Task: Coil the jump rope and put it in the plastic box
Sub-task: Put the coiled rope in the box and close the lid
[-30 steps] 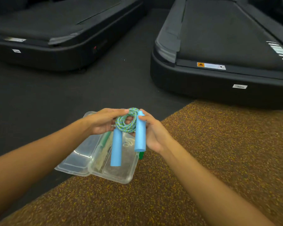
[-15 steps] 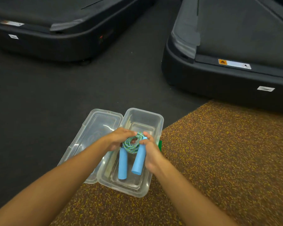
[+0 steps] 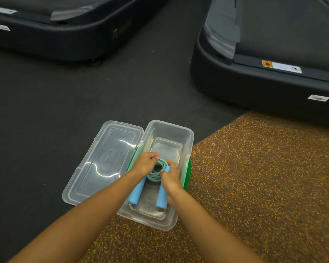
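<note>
The jump rope is a green-blue speckled cord wound into a small coil, with two light blue foam handles pointing toward me. It lies low inside the clear plastic box, which sits on the floor. My left hand grips the coil from the left and my right hand holds the coil and the right handle. Both hands are inside the box. The box's clear lid lies open flat on the left side.
The box straddles the edge between black rubber flooring and a brown speckled mat. Green clips show on the box's side. Two black treadmill bases stand at the back left and back right.
Both hands have lowered the coiled rope from above the box down into it. The handles now rest near the box floor. The view has tilted down and closer.
</note>
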Available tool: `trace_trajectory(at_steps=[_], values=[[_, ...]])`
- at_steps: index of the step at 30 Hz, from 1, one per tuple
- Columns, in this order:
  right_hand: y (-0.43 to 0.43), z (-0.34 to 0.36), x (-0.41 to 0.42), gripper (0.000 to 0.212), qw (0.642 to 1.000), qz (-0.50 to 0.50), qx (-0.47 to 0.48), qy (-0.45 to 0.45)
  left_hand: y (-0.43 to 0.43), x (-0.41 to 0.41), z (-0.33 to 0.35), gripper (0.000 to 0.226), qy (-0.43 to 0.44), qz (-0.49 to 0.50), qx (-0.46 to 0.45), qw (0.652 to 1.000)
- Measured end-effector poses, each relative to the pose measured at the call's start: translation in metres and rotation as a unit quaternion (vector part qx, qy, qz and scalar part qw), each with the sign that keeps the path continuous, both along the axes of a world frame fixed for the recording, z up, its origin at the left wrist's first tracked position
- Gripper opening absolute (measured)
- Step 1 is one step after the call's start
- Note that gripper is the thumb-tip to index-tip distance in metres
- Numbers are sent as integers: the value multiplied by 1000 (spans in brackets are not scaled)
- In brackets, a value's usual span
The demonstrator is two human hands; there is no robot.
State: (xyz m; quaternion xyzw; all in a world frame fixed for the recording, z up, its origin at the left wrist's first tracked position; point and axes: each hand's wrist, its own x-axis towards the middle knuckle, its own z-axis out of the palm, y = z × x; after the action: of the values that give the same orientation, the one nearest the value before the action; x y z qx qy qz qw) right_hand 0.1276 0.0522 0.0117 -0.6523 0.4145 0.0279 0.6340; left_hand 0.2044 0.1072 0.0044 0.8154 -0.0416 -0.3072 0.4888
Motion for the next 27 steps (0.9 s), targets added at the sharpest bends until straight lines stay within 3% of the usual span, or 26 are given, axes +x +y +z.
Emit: trace_trajectory(at_steps=[7,14,18,22,27], values=[[0,6,-4,66,998,36,-44,-6,2,-9,1,38,-66,-23,14,997],[6,9,-11,65,995,44,-69,-60,6,-15,27,44,-113,-77,-46,990],[11,15,-13,64,992,43,-93,-79,22,-11,50,41,-208,-94,-42,973],[26,37,-6,63,980,66,-130,-136,56,9,65,39,-320,-108,-3,941],[68,64,19,62,958,145,-140,-205,112,40,58,42,-371,-57,92,922]])
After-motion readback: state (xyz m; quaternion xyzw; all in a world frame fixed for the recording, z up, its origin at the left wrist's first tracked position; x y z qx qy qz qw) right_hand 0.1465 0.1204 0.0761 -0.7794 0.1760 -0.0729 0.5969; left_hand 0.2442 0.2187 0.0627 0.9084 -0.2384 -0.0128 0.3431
